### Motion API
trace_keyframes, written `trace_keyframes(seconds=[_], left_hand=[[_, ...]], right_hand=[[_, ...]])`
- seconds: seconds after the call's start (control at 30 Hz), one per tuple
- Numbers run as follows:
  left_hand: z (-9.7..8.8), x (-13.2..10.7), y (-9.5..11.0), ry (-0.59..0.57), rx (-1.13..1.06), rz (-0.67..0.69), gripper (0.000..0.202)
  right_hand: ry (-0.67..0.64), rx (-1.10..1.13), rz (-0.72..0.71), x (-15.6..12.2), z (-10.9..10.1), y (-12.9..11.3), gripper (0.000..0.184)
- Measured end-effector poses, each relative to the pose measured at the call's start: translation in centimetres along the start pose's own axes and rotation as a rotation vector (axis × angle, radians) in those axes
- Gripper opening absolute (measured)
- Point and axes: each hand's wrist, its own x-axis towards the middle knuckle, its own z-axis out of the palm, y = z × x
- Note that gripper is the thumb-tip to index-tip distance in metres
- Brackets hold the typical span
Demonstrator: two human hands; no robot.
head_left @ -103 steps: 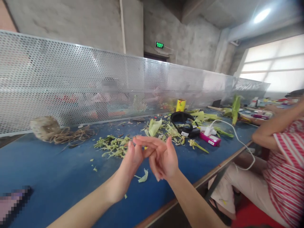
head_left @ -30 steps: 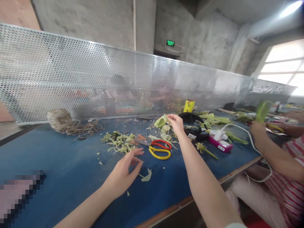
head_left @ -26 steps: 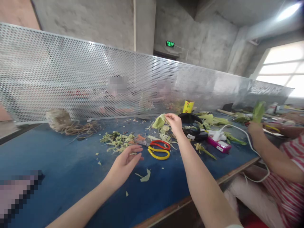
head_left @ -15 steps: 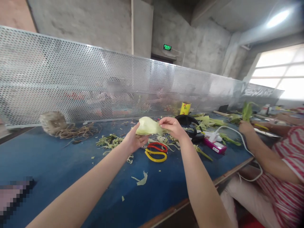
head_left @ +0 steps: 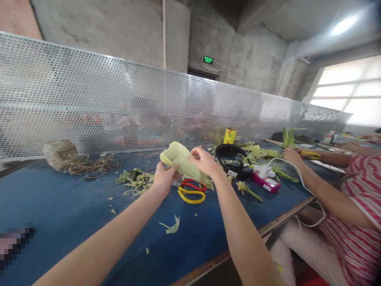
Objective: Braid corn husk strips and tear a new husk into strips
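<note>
Between my hands is a bundle of pale green corn husks [head_left: 180, 157], held tilted above the table with its wide end up to the left. My left hand [head_left: 165, 178] grips its lower left side, thumb on top. My right hand [head_left: 204, 161] pinches its upper right side, fingers closed on the leaves. Just below the bundle lie scissors with one red and one yellow handle [head_left: 192, 197]; their blades are hidden. Green husk scraps [head_left: 135, 180] are heaped left of my hands, and a torn pale piece [head_left: 173, 226] lies nearer to me.
A perforated metal screen [head_left: 98, 103] runs along the back of the blue table [head_left: 119, 238]. Twine [head_left: 95, 163] lies at the left. To the right are a black headband [head_left: 232, 155], a yellow can [head_left: 230, 136], a purple power strip [head_left: 266, 182] and a co-worker's arm [head_left: 315, 182].
The husk bundle has turned so that its wide end points up and left and more of its length shows. My right hand has moved from its narrow end onto its side.
</note>
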Motion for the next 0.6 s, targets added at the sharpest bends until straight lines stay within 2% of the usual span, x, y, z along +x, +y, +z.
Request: trace_keyframes(seconds=[0.23, 0.4, 0.6], left_hand=[[0.3, -0.5, -0.2, -0.063, -0.054, -0.005, 0.033], [-1.0, -0.3, -0.1, -0.074, -0.019, -0.109, 0.013], [-2.8, -0.3, -0.5, -0.104, 0.009, -0.138, 0.009]], right_hand=[[0.091, -0.113, -0.041, 0.1, 0.7, 0.0, 0.02], [0.088, -0.138, -0.094, 0.2, 0.1, 0.4, 0.023], [0.027, -0.152, -0.135, 0.0, -0.1, 0.6, 0.024]])
